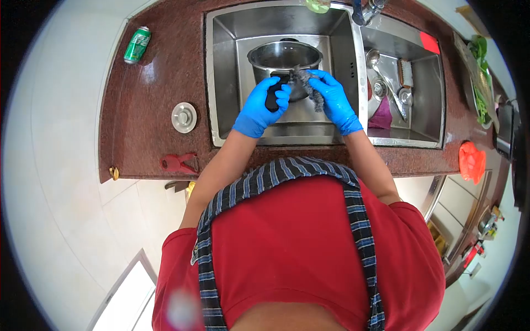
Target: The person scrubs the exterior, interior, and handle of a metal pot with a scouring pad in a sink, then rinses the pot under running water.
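Observation:
A dark metal pot (265,59) stands in the larger steel sink basin (227,83). My left hand (263,106), in a blue glove, is closed around the pot's black handle (271,100), which points towards me. My right hand (334,101), also gloved in blue, pinches a grey scouring cloth (313,92) just right of the handle, near the pot's front rim. The cloth hangs partly below the fingers. Whether it touches the handle is hard to make out.
The faucet (369,12) is behind the divider. A ladle (391,83), a brush (406,73) and a purple cloth (381,116) lie in the smaller basin. On the counter are a green can (137,45), a drain strainer (184,117), a red peeler (178,163) and an orange-red bag (472,162).

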Demonstrator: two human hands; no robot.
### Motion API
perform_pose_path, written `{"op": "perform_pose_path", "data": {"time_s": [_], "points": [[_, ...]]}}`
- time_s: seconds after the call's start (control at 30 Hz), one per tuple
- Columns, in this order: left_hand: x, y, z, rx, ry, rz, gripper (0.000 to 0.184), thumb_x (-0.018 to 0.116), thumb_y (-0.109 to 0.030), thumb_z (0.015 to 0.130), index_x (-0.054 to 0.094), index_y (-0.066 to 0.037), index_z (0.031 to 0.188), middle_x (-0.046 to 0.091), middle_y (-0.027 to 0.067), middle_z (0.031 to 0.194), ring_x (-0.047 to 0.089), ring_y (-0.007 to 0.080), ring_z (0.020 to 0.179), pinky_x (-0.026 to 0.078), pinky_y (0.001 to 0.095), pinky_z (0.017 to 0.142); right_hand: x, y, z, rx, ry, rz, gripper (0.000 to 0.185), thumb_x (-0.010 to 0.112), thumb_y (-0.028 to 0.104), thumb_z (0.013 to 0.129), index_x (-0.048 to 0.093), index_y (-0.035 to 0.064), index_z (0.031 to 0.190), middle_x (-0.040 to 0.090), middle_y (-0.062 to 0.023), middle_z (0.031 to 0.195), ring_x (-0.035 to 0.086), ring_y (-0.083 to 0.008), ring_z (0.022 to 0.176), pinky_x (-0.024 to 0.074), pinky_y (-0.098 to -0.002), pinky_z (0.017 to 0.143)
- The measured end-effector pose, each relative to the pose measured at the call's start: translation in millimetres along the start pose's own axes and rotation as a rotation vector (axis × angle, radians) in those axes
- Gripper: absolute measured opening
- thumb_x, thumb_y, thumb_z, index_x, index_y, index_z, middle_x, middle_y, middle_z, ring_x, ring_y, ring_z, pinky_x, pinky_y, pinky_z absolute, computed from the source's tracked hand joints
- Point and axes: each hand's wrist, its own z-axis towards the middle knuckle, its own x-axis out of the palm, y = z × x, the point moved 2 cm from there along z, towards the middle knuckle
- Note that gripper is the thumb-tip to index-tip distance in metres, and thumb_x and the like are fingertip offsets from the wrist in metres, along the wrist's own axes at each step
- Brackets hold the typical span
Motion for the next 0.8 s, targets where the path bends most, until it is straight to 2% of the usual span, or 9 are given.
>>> {"op": "perform_pose_path", "data": {"time_s": [0.17, 0.27, 0.33, 0.5, 0.57, 0.6, 0.67, 0.73, 0.8], "points": [[4.1, 1.6, -1.0, 0.037, 0.026, 0.052, 0.02, 0.053, -0.021, 0.088, 0.05, -0.002, 0.092, 0.055, 0.0068, 0.078, 0.05, 0.0124, 0.058, 0.042, 0.024, 0.046, 22.2, 6.9, 14.6, -0.109, 0.078, -0.207, 0.025, 0.058, 0.011, 0.086, 0.06, 0.002, 0.109, 0.062, -0.0056, 0.104, 0.056, -0.0127, 0.094, 0.043, -0.0247, 0.085], [8.8, 2.9, -2.3, 0.086, 0.004, 0.071, 0.024, 0.051, -0.017, 0.09, 0.047, 0.001, 0.105, 0.05, 0.0046, 0.08, 0.046, 0.0087, 0.058, 0.037, 0.0218, 0.046, 21.6, 10.3, 29.0, -0.159, 0.12, -0.267, 0.028, 0.054, 0.014, 0.088, 0.058, 0.0034, 0.114, 0.062, -0.0056, 0.106, 0.058, -0.0146, 0.095, 0.045, -0.0262, 0.084], [9.0, 1.4, -1.0, 0.033, 0.025, 0.057, 0.024, 0.05, -0.018, 0.09, 0.047, 0.0, 0.105, 0.05, 0.0052, 0.08, 0.047, 0.0095, 0.059, 0.039, 0.0221, 0.047, 22.5, 18.3, 28.6, 0.058, 0.167, 0.154, 0.03, 0.05, 0.018, 0.09, 0.056, 0.0044, 0.116, 0.062, -0.006, 0.108, 0.059, -0.0173, 0.096, 0.0471, -0.0283, 0.081], [4.1, 1.8, 5.4, 0.076, 0.026, 0.046, 0.022, 0.05, -0.019, 0.089, 0.049, -0.001, 0.104, 0.051, 0.0064, 0.08, 0.048, 0.0109, 0.06, 0.041, 0.0228, 0.048, 31.6, 25.6, 20.4, 0.148, 0.111, 0.382, 0.031, 0.05, 0.018, 0.09, 0.055, 0.0047, 0.118, 0.062, -0.0072, 0.109, 0.06, -0.0185, 0.096, 0.0475, -0.0295, 0.081], [6.2, 3.3, 6.0, 0.073, 0.056, 0.037, 0.022, 0.051, -0.019, 0.089, 0.049, -0.002, 0.102, 0.052, 0.0067, 0.08, 0.049, 0.0114, 0.059, 0.042, 0.0232, 0.048, 31.5, 17.1, 36.2, -0.013, 0.155, 0.089, 0.029, 0.05, 0.016, 0.09, 0.056, 0.0039, 0.116, 0.062, -0.0077, 0.109, 0.059, -0.0171, 0.096, 0.0472, -0.0296, 0.082], [5.8, 4.0, 6.3, 0.105, -0.001, 0.076, 0.021, 0.05, -0.019, 0.089, 0.05, -0.002, 0.101, 0.052, 0.007, 0.079, 0.049, 0.0118, 0.059, 0.043, 0.0235, 0.048, 31.1, 17.9, 40.8, -0.013, 0.162, 0.083, 0.029, 0.05, 0.016, 0.09, 0.056, 0.0039, 0.116, 0.062, -0.0077, 0.109, 0.059, -0.0171, 0.096, 0.0472, -0.0296, 0.082], [4.4, 3.0, 4.8, 0.138, -0.058, 0.116, 0.021, 0.05, -0.02, 0.089, 0.05, -0.002, 0.1, 0.053, 0.0073, 0.078, 0.05, 0.0123, 0.059, 0.043, 0.0238, 0.047, 35.1, 20.8, 46.0, -0.194, 0.281, -0.443, 0.026, 0.051, 0.015, 0.09, 0.06, 0.0038, 0.111, 0.063, -0.0073, 0.105, 0.058, -0.0148, 0.095, 0.0465, -0.0286, 0.084], [3.6, 3.5, 4.9, 0.128, -0.058, 0.132, 0.02, 0.048, -0.021, 0.09, 0.05, -0.002, 0.097, 0.053, 0.0075, 0.077, 0.05, 0.0128, 0.058, 0.044, 0.0242, 0.047, 38.3, 15.3, 45.5, -0.265, 0.289, -0.533, 0.021, 0.054, 0.017, 0.087, 0.064, 0.0069, 0.103, 0.065, -0.0091, 0.1, 0.061, -0.0195, 0.091, 0.048, -0.0314, 0.081], [2.3, 5.2, 4.6, 0.154, -0.047, 0.17, 0.02, 0.047, -0.021, 0.09, 0.05, -0.002, 0.096, 0.054, 0.0075, 0.077, 0.051, 0.0128, 0.059, 0.044, 0.0242, 0.047, 51.5, 38.7, 29.4, -0.75, 0.137, -1.3, 0.019, 0.057, 0.019, 0.083, 0.066, 0.011, 0.098, 0.064, -0.0117, 0.096, 0.061, -0.0277, 0.085, 0.0489, -0.037, 0.077]]}}
